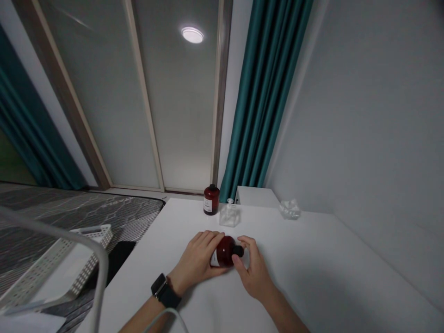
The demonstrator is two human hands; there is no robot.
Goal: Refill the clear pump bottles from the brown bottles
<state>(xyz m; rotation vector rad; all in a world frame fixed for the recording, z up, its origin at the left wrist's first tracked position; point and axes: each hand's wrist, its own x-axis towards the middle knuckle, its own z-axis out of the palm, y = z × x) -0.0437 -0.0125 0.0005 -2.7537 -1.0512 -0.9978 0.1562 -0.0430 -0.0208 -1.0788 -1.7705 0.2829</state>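
A dark red-brown bottle [226, 251] with a white label and a black cap [238, 250] lies tilted on its side above the white table, cap toward the right. My left hand [203, 255], with a black watch on its wrist, is wrapped round the bottle's body and covers part of the label. Thumb and index finger of my right hand [252, 266] are curled about the black cap. Farther back stands a second bottle [211, 200] of the same kind, upright with its black cap on. Beside it sits a clear pump bottle [229, 214].
Crumpled clear plastic [290, 209] lies at the table's back right, near a white box-like cabinet [256, 196]. On the left, a white perforated basket [38, 273] is below the table [312, 259] edge. A pale curved tube [100, 277] crosses the lower left.
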